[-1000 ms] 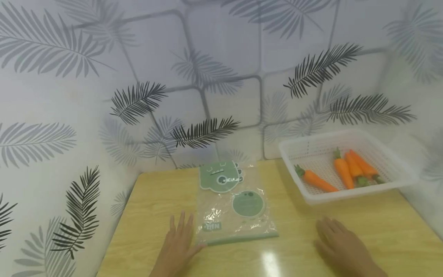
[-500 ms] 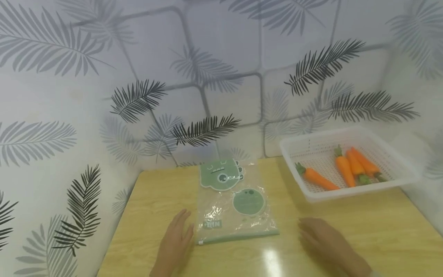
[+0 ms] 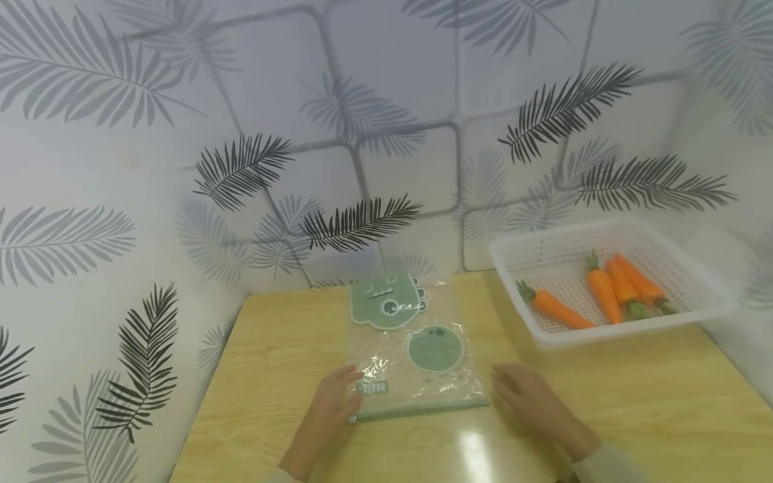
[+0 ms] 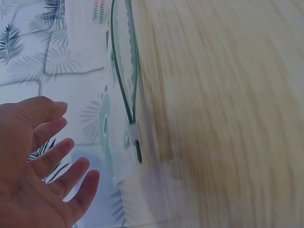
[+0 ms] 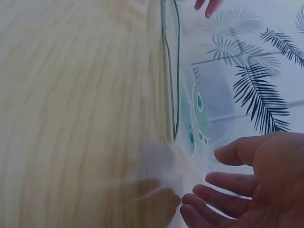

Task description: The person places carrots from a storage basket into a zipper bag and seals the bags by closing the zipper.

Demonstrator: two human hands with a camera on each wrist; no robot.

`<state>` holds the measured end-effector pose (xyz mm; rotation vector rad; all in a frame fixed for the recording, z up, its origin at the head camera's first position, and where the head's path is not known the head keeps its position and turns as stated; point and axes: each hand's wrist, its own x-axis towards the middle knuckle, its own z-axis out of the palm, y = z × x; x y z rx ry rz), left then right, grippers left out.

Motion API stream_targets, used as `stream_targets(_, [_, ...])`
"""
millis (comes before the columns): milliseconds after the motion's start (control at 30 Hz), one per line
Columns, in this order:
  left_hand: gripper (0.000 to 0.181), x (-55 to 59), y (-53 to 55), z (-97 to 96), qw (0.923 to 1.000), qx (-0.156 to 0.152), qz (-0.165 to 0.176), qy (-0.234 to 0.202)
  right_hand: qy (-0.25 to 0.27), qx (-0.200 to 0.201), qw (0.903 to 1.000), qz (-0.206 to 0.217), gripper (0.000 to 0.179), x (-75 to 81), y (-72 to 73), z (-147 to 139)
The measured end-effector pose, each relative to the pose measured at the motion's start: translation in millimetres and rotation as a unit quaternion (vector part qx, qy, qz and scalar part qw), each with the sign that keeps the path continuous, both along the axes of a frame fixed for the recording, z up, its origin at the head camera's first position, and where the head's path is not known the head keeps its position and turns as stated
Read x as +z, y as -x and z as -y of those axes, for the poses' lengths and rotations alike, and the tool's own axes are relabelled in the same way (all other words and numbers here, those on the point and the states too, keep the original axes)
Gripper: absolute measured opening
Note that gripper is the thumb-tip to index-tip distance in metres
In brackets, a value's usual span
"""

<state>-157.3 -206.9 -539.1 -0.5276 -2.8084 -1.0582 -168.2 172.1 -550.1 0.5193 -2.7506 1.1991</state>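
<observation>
Left hand (image 3: 328,404) and right hand (image 3: 536,402) have just moved in at opposite sides of the clear dinosaur zip bag (image 3: 417,350) lying on the wood-grain table (image 3: 272,339), fingers loosely spread, holding nothing, so it's probably within easy grasp now.

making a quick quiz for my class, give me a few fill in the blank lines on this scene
The white basket holds ____ carrots.
The strip along the clear bag's near edge is ____ in colour.
The basket stands nearer the person's ____ hand.
In the head view, the bag lies to the ____ of the basket.

Missing words: four; green; right; left.
</observation>
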Motion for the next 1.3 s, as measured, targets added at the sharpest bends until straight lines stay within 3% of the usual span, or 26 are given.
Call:
stream_targets(233, [0.032,-10.0,12.9,-23.8,0.9966,-0.075,0.025,-0.023,0.06,-0.004,0.9955,0.073,0.043,1.6,8.9,20])
stream_targets(433, [0.031,-12.5,14.7,-44.1,0.994,-0.106,0.02,0.018,0.068,-0.029,0.9923,0.1,0.044,7.2,10.7,35])
stream_targets(667, [0.037,-8.7,13.9,-57.9,0.989,-0.123,0.052,0.064,0.091,-0.057,0.9845,0.138,0.046,6.9,11.2,45])
stream_targets(833, [0.033,-10.8,15.4,-60.2,0.9881,-0.133,0.019,0.074,0.126,-0.071,0.9764,0.16,0.047,-1.7,12.9,47])
stream_targets(967, [0.024,-11.2,16.5,-60.5,0.9903,-0.121,0.001,0.068,0.159,-0.077,0.9695,0.17,0.048,-6.6,13.7,44])
stream_targets(1067, [0.019,-11.6,16.9,-59.9,0.9932,-0.097,0.005,0.064,0.192,-0.082,0.9593,0.191,0.045,-6.6,14.1,42])
stream_targets(1133, [0.017,-12.2,17.0,-59.1,0.9953,-0.076,0.011,0.059,0.229,-0.072,0.9475,0.211,0.037,-6.7,15.0,40])
stream_targets(1200, [0.016,-13.4,16.8,-57.8,0.9966,-0.055,0.02,0.057,0.27,-0.049,0.9324,0.235,0.033,-6.5,15.0,39])
stream_targets(1300, [0.012,-14.0,16.8,-55.8,0.9979,-0.035,0.029,0.046,0.334,0.018,0.9006,0.277,0.036,-7.0,10.7,35])
